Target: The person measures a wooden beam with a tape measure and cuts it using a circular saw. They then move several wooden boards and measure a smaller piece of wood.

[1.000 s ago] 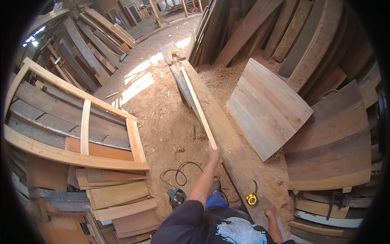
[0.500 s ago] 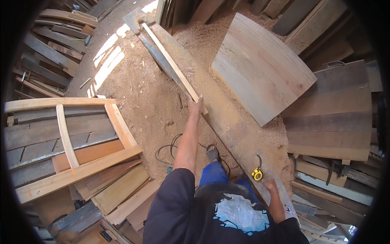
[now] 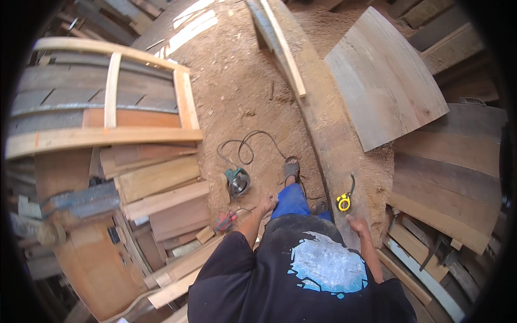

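Observation:
My left hand [image 3: 265, 205] hangs low beside my blue trousers, empty, its fingers loosely apart. My right hand [image 3: 357, 224] rests on the near end of a long dusty bench plank [image 3: 328, 116], holding nothing I can see, fingers apart. Just beyond it lies a yellow and black tape measure [image 3: 343, 202] with a dark strap. A narrow pale wood strip [image 3: 285, 51] lies along the plank's left edge, untouched. On the ground left of my foot sits a green circular saw [image 3: 237, 182] with a looped cord. A red tool [image 3: 225, 220] lies nearer, partly behind my left arm.
A pale wood frame [image 3: 103, 134] lies on stacked boards at the left. To the right, a wide pale panel [image 3: 385, 81] leans beyond the bench, with a brown panel [image 3: 449, 161] nearer. Sawdust [image 3: 231, 81] covers the ground.
My left hand has let go of the wood strip and drawn back beside my leg. The view has swung left and nearer, showing the saw and red tool. My right hand stays by the tape measure.

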Demonstrator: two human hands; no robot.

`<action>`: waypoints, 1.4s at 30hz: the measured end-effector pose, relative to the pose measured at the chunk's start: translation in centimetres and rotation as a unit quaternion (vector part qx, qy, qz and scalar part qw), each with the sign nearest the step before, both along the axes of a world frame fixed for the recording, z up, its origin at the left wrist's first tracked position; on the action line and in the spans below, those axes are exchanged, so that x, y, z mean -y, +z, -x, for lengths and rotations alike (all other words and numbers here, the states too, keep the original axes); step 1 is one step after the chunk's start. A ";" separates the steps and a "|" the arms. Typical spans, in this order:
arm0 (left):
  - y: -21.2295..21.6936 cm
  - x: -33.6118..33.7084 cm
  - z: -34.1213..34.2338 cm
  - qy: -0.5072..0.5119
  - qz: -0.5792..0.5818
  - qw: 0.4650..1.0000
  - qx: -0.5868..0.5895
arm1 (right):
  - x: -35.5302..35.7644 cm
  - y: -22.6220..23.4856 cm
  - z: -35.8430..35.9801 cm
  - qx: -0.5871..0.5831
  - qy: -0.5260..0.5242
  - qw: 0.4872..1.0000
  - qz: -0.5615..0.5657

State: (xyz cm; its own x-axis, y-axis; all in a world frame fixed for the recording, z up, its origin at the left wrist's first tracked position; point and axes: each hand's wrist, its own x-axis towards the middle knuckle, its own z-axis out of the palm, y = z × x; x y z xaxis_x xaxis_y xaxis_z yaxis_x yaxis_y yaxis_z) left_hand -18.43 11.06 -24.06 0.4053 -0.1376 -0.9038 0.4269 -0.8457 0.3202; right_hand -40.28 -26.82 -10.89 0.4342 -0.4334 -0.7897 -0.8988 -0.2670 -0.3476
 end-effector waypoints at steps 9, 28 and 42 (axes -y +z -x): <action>-1.9 -11.0 29.9 0.304 0.042 0.951 -0.038 | 0.0 -3.4 2.0 0.006 0.157 0.986 0.054; -2.2 -15.5 29.5 0.278 0.021 0.960 -0.020 | -0.9 -5.8 1.4 -0.150 0.306 0.937 0.071; 1.5 -15.8 -11.9 0.139 0.081 0.987 -0.007 | -6.3 -6.0 6.6 -0.140 -0.012 0.982 0.130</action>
State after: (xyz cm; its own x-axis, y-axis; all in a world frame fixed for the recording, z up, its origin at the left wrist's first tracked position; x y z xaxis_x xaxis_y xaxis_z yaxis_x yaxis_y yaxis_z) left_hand -6.51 26.84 -22.57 0.4352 -0.1664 -0.8848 0.6400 -0.6341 0.4340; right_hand -46.93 -20.52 -16.91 0.2031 -0.6432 -0.7383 -0.9565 -0.2916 -0.0090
